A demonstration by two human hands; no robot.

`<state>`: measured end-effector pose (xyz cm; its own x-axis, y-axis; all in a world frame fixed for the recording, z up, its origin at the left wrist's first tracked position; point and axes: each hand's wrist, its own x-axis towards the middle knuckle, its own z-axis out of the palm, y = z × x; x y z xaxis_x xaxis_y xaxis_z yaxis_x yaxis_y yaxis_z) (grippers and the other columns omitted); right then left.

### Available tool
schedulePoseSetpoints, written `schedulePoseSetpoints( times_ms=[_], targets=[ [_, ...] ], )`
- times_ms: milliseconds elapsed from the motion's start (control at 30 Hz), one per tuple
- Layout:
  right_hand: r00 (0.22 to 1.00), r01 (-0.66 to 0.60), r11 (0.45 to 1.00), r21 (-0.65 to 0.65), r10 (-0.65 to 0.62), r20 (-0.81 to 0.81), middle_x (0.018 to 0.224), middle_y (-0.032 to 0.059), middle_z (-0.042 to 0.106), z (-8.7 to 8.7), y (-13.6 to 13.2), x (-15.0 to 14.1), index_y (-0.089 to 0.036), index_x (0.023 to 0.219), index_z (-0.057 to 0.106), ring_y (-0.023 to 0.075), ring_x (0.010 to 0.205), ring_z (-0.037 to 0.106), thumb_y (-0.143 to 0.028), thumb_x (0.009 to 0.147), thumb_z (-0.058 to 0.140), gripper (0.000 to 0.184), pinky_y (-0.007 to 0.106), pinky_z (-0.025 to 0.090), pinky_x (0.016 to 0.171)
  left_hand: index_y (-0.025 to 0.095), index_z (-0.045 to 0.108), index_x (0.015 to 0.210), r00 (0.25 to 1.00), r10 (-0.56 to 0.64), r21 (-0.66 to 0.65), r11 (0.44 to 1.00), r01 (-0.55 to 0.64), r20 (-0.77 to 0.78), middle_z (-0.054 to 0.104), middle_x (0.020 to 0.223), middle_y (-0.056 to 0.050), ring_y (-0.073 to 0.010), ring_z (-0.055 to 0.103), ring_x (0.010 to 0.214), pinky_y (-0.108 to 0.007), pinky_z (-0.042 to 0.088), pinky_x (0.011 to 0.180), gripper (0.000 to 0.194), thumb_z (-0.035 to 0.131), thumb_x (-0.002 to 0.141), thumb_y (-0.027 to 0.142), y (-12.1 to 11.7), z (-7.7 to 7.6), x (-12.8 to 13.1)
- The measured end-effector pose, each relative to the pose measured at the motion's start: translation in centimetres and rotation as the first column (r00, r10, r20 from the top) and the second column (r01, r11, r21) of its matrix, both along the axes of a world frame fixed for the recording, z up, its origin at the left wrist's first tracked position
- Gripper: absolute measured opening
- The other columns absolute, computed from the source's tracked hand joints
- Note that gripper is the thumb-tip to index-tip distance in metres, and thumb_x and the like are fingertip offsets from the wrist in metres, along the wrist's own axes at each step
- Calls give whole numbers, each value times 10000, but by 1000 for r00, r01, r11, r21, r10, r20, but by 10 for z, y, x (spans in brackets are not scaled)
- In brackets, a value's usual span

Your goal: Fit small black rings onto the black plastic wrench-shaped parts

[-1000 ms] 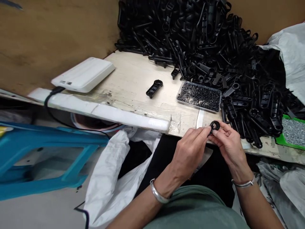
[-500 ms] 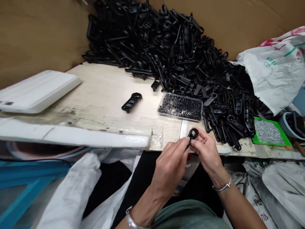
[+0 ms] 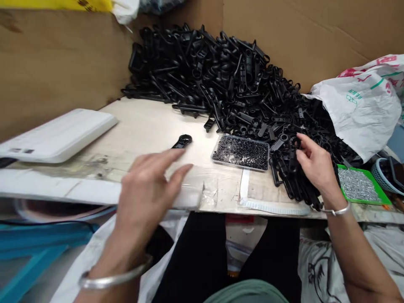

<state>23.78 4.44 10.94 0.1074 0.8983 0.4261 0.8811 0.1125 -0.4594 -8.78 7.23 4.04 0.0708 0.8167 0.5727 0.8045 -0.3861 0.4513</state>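
Observation:
My left hand is over the table's front edge, thumb and forefinger apart. Just past its fingertips lies a single black plastic part with a ring at one end, its lower end partly covered by the hand. The other fingers are hidden behind the back of my left hand. My right hand is at the right side of a big pile of black plastic parts, thumb and forefinger closed round the ring end of one. Between the hands stands a clear shallow box of tiny black pieces.
A green tray of small silvery pieces and a blue-grey basket stand at the right. A white plastic bag leans over the pile. At the left lies a white flat device; cardboard walls rise behind.
My hands, together before on one ring-ended black part, have parted. The left moved left toward the lone part; the right moved right and up to the pile. The view has tilted up slightly.

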Motion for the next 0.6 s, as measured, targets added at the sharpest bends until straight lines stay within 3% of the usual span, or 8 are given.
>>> schedulePoseSetpoints(
  times_ms=[33, 100, 167, 267, 367, 500, 600],
  targets=[
    [989, -14, 999, 30, 9, 147, 1078, 98, 661, 2, 7, 4, -157, 1292, 589, 229, 892, 632, -130, 840, 483, 465, 398, 506, 850, 159, 660, 1124, 993, 108, -58, 992, -110, -39, 705, 1079, -70, -291, 635, 1011, -462, 521, 903, 298, 580, 892, 327, 11, 1, -10],
    [927, -50, 998, 26, 36, 373, 1223, 137, 607, 0, 18, 6, -138, 1267, 602, 270, 1025, 612, -94, 845, 439, 455, 409, 499, 884, 89, 628, 1179, 977, 172, -225, 954, -198, -128, 683, 1143, -123, -312, 609, 1072, -451, 486, 956, 370, 605, 854, 266, 28, 2, -22],
    [848, -25, 1000, -17, 30, 529, 1278, 148, 570, -8, 24, 4, -146, 1231, 622, 294, 1021, 613, -106, 864, 432, 416, 403, 524, 803, 71, 576, 1248, 975, 98, -377, 911, -170, -201, 651, 1208, -154, -309, 586, 1129, -411, 474, 965, 441, 600, 845, 251, 39, 3, -26],
    [741, 42, 997, -60, 9, 672, 1253, 124, 587, -20, 27, 1, -183, 1163, 652, 296, 923, 620, -147, 879, 467, 340, 374, 514, 643, 136, 608, 1189, 960, 39, -446, 880, -164, -277, 697, 1087, -133, -298, 624, 1055, -374, 497, 882, 377, 600, 828, 244, 50, 2, -22],
    [686, 28, 997, -76, 36, 727, 1216, 108, 611, -25, 27, 5, -196, 1102, 672, 308, 935, 590, -158, 889, 482, 288, 370, 490, 602, 142, 632, 1123, 948, 13, -480, 860, -172, -318, 706, 1028, -154, -315, 647, 989, -378, 507, 809, 314, 589, 831, 247, 58, -1, -18],
    [761, -24, 999, -28, 37, 648, 1194, 145, 616, -17, 22, 6, -195, 1034, 700, 346, 1019, 572, -219, 933, 452, 269, 429, 510, 716, 162, 668, 1085, 952, 45, -467, 863, -190, -303, 719, 1013, -139, -290, 661, 987, -352, 508, 820, 259, 543, 861, 200, 60, 0, -21],
    [895, -130, 991, 17, 110, 432, 1165, 132, 638, -8, 9, -9, -192, 1035, 704, 324, 1020, 606, -293, 934, 466, 278, 474, 514, 845, 185, 709, 1020, 983, 87, -346, 928, -139, -162, 736, 1016, -95, -259, 676, 987, -338, 521, 861, 230, 547, 861, 156, 46, 1, -25]
  ],
)
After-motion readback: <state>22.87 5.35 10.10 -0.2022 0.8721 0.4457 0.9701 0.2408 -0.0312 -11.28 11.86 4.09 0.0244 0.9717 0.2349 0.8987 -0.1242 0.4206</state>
